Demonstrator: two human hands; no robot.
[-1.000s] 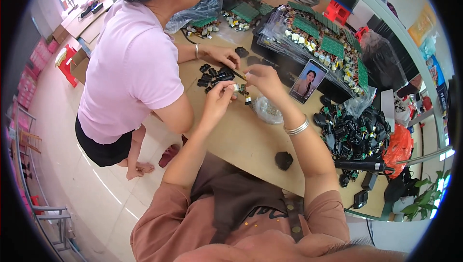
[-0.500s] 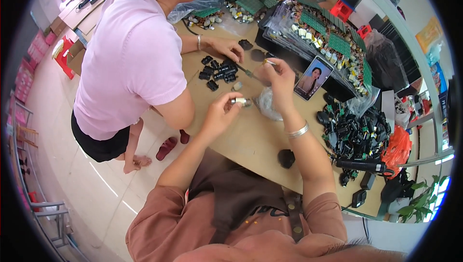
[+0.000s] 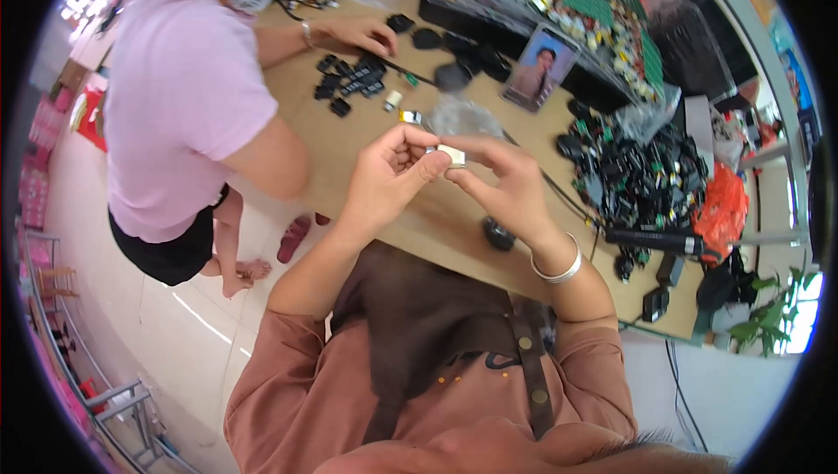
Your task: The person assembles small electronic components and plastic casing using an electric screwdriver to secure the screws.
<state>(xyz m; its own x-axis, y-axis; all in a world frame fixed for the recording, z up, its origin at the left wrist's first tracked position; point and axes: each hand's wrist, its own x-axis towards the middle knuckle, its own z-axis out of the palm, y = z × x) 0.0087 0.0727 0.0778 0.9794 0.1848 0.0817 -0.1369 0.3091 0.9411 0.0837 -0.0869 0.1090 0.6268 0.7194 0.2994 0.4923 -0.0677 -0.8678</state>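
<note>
Head view: above a wooden table [image 3: 367,168], the left hand [image 3: 384,179] and right hand [image 3: 506,182] pinch a small pale block [image 3: 451,155] between their fingertips. Beside them, a co-worker in a pink shirt [image 3: 179,99] rests a hand [image 3: 360,35] near loose black parts [image 3: 349,83].

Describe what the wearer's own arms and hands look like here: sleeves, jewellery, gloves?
Both hands, the left hand and the right hand, are bare, with no gloves. The forearms are uncovered; reddish-brown sleeves are pushed up to around the elbows. A plain silver bangle circles the right wrist. No rings or watch can be made out.
</note>
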